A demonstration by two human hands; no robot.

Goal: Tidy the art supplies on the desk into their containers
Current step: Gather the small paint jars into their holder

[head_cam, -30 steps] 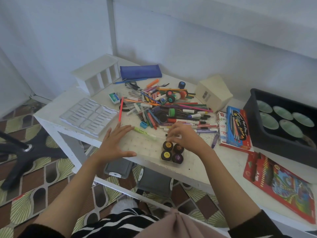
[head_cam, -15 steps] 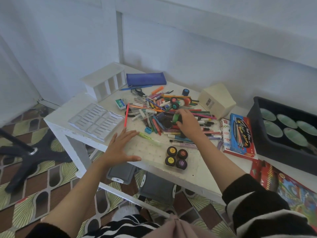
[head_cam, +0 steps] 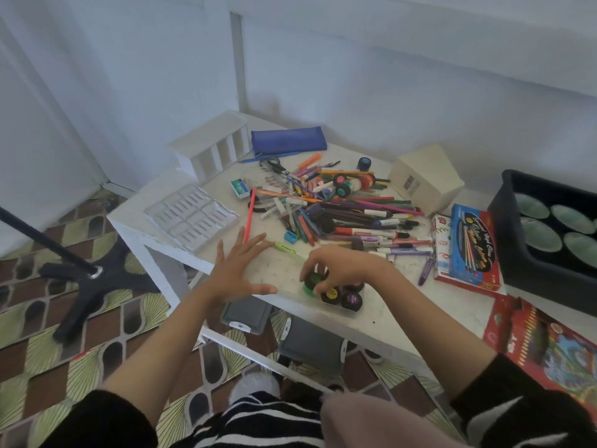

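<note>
Your right hand (head_cam: 339, 270) is curled over a green paint pot (head_cam: 311, 282), fingertips gripping its rim, at the near left corner of the clear tray (head_cam: 355, 312) by the front edge of the tabletop (head_cam: 394, 312). Two other dark pots sit in that tray just beside it, one with a yellow label (head_cam: 330, 294) and one with a purple label (head_cam: 350, 299). Your fingers cover the spot, so I cannot tell whether the green pot is seated in the tray or sits just against it. Your left hand (head_cam: 239, 266) lies flat on the tabletop with the fingers spread, grasping nothing. A yellow-green highlighter (head_cam: 290, 248) lies between your two hands, touching the left fingertips or very nearly. Behind your hands is the heap of pens and markers (head_cam: 349, 211), with a red pencil (head_cam: 250, 215) and a small blue sharpener (head_cam: 289, 236) at its left edge and scissors (head_cam: 274, 164) at its far side. Further back lie a blue pencil case (head_cam: 289, 140) and a white slotted organiser (head_cam: 210, 147), and a white moulded insert (head_cam: 190, 215) sits at the left corner. To the right you have a cream box (head_cam: 426, 179), a blue marker box (head_cam: 468, 250), a red coloured-pencil box (head_cam: 549, 344) and a black bin (head_cam: 504, 227).
</note>
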